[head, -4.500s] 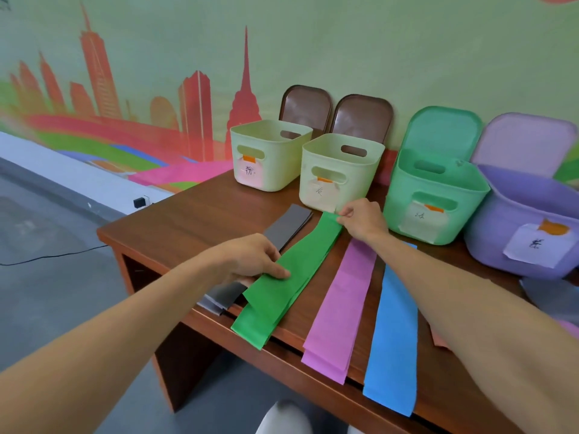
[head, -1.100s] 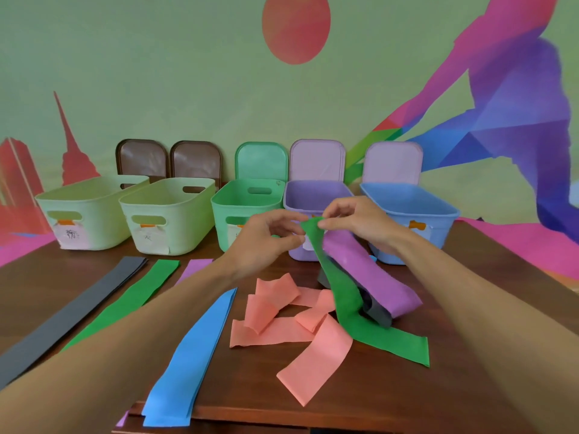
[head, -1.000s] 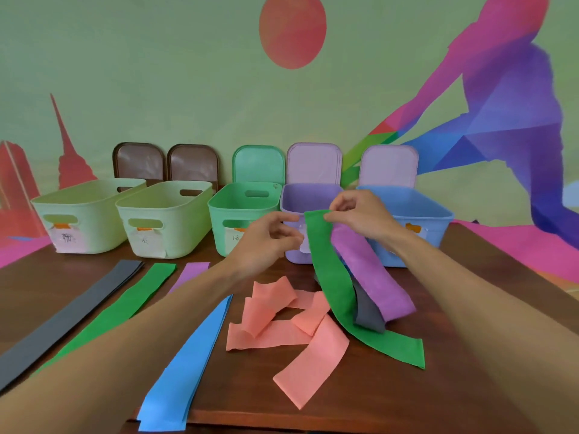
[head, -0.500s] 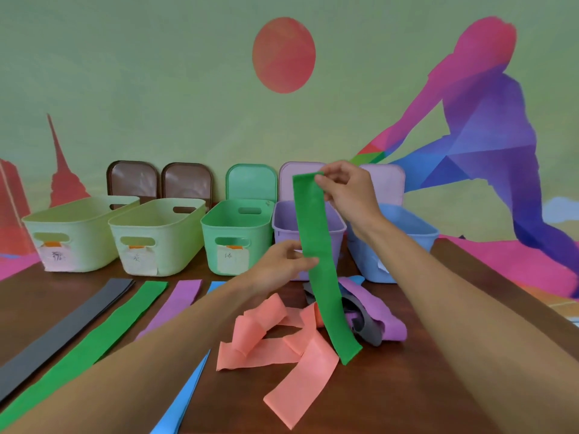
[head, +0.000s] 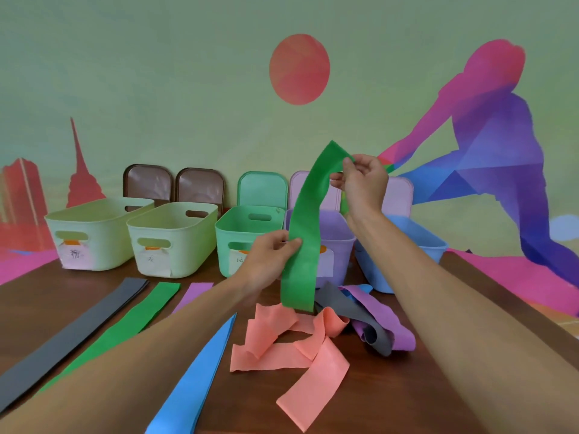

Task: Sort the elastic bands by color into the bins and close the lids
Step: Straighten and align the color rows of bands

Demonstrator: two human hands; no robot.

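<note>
Tabletop point(head: 391, 386): flat stacks point(head: 125, 327) L, salmon heap point(head: 282, 349) centre, nothing seen binned. L hand point(head: 269, 261) pinches green band point(head: 302, 255) mid-length, R hand point(head: 360, 183) pinches its top; band hangs over heap. Bins point(head: 175, 236) behind, lids point(head: 262, 189) all open – est. early stage.

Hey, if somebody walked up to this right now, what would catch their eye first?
The green band, held up mid-scene: the right hand pinches its top end, the left hand grips it lower down. Beneath it, crumpled salmon bands sprawl on the table, with open bins lined up behind.
</note>
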